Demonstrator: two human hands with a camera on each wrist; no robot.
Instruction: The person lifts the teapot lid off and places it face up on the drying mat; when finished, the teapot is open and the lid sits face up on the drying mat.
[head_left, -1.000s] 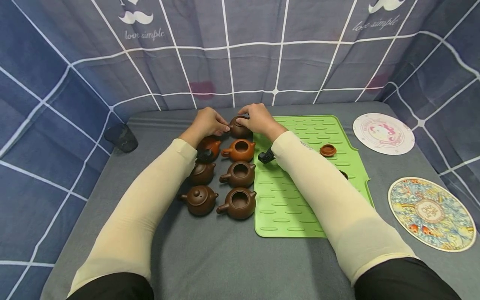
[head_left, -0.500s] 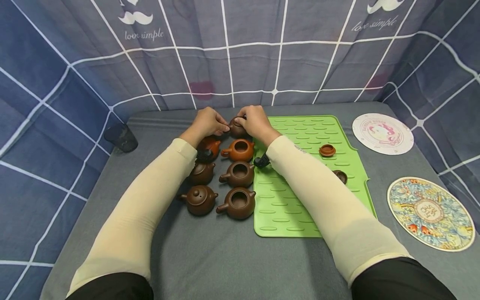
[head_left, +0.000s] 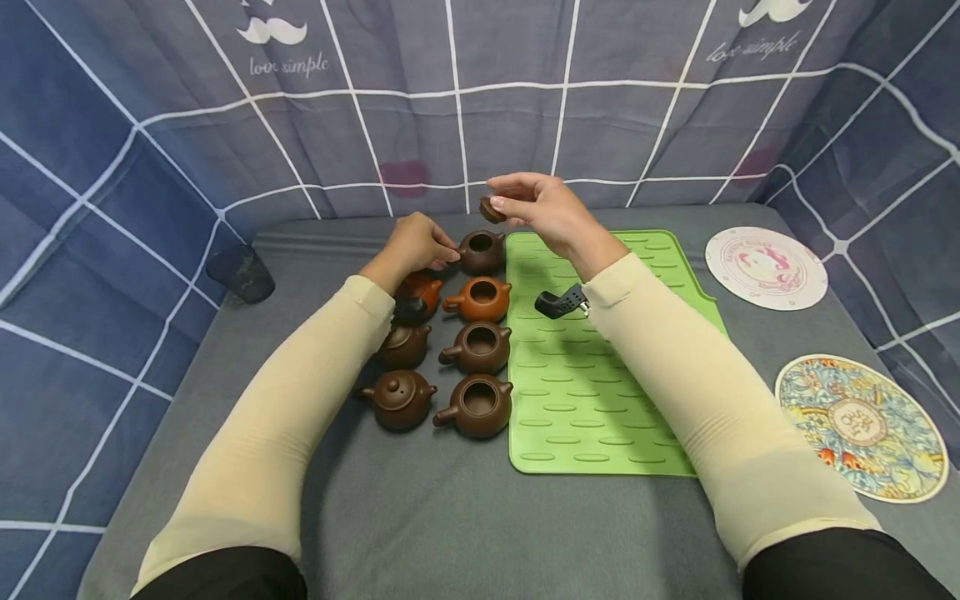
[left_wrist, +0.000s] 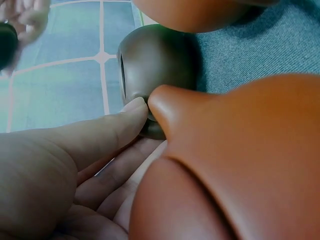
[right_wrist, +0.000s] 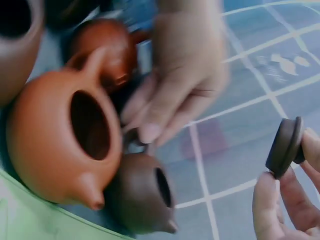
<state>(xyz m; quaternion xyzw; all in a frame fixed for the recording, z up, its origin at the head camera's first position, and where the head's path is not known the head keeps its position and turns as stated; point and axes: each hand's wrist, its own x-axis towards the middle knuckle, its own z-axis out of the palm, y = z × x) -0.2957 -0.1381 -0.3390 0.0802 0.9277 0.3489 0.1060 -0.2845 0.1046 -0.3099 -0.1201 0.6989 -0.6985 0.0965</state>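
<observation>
At the far end of the row stands a small dark brown teapot point(head_left: 487, 263), its top uncovered. My left hand point(head_left: 415, 250) pinches this teapot's handle; in the left wrist view the thumb lies at it, behind the orange spout of a nearer teapot point(left_wrist: 265, 145). Above and right of the brown pot, my right hand point(head_left: 549, 213) holds its dark brown lid point(right_wrist: 283, 145) between thumb and fingers, tilted on edge in the right wrist view. An uncovered orange teapot point(right_wrist: 42, 135) sits just nearer than the brown one.
Two uncovered brown teapots point(head_left: 478, 364) continue the row toward me. Left of them stand lidded brown teapots point(head_left: 401, 408) and an orange pot point(head_left: 429, 292), partly behind my wrist. A green mat point(head_left: 555, 417) adjoins the row. Round mats point(head_left: 768, 275) lie right; a dark cup point(head_left: 243, 275) is far left.
My right hand has lifted the lid off the far brown teapot and moved it up and right, uncovering the opening. The left hand stays at the handle.
</observation>
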